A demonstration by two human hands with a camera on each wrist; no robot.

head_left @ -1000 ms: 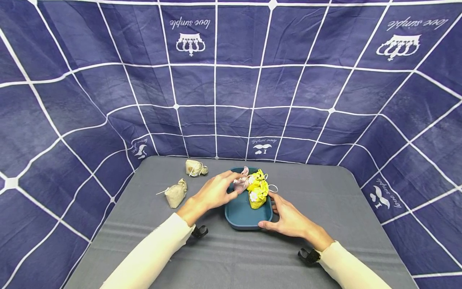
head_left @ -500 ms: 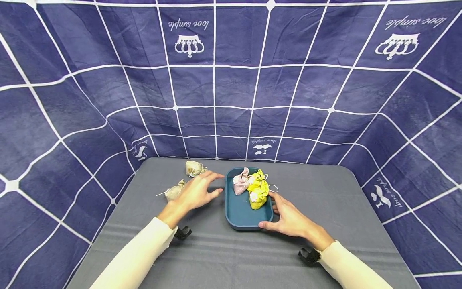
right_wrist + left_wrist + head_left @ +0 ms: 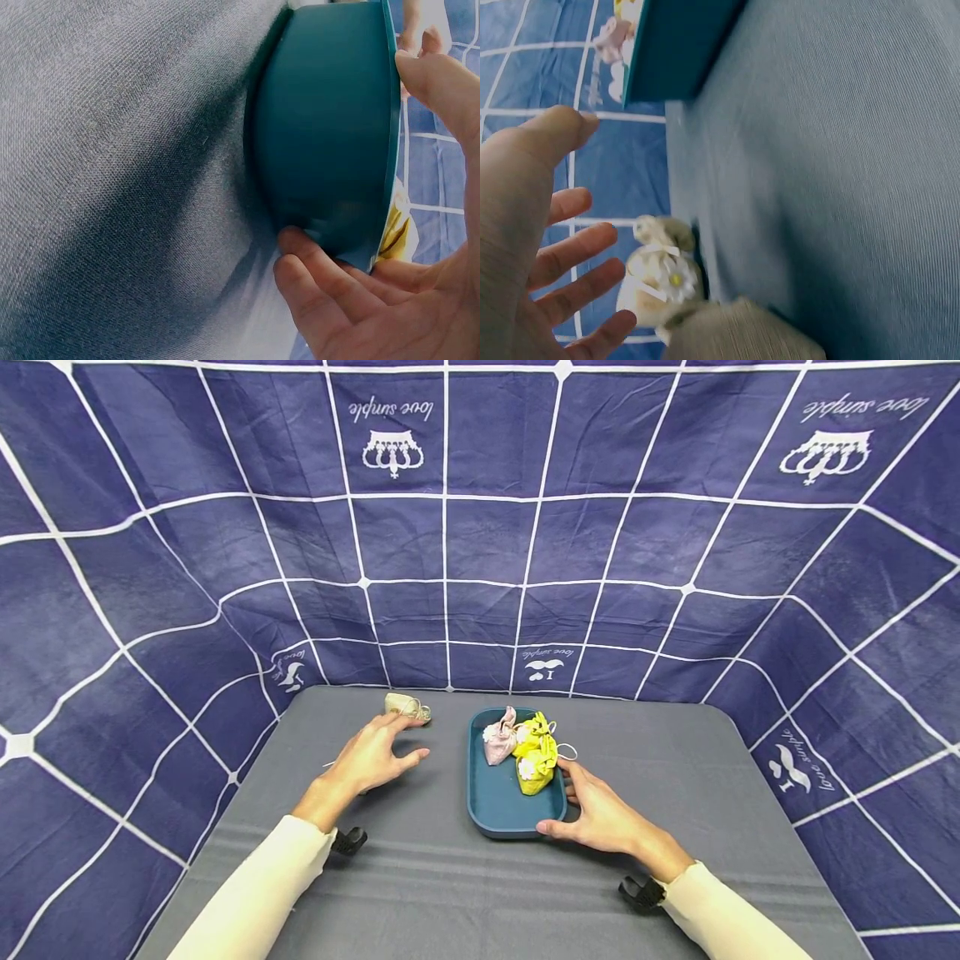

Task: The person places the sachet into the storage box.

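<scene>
Left hand (image 3: 367, 762): your fingers are spread and loosely bent, the thumb held away from them, over the table left of centre in the head view; whether they touch a pouch you cannot tell.
Near beige pouch (image 3: 739, 336): it sits at the bottom of the left wrist view; in the head view your hand hides most of it (a bit of pale cord shows past your wrist).
Far beige pouch (image 3: 400, 703): it lies just beyond your left fingertips, left of the tray; the left wrist view shows a white flower on it.
Right hand (image 3: 603, 810): you grip the tray at its lower right corner, thumb on the rim, fingertips against the outer wall.
Blue tray (image 3: 504, 812): it rests flat just right of the middle of the head view, three pouches inside its upper part.
Pink pouch (image 3: 498, 742): it stands in the tray's upper left, gathered neck upward.
Yellow pouches (image 3: 534, 777): two stand close together by the tray's right wall, one in front of the other, each with a white flower; a cord loop crosses the rim.
Table (image 3: 450, 893): you work over grey cloth.
Backdrop (image 3: 480, 543): dark blue fabric with white grid lines fills the upper frame.
</scene>
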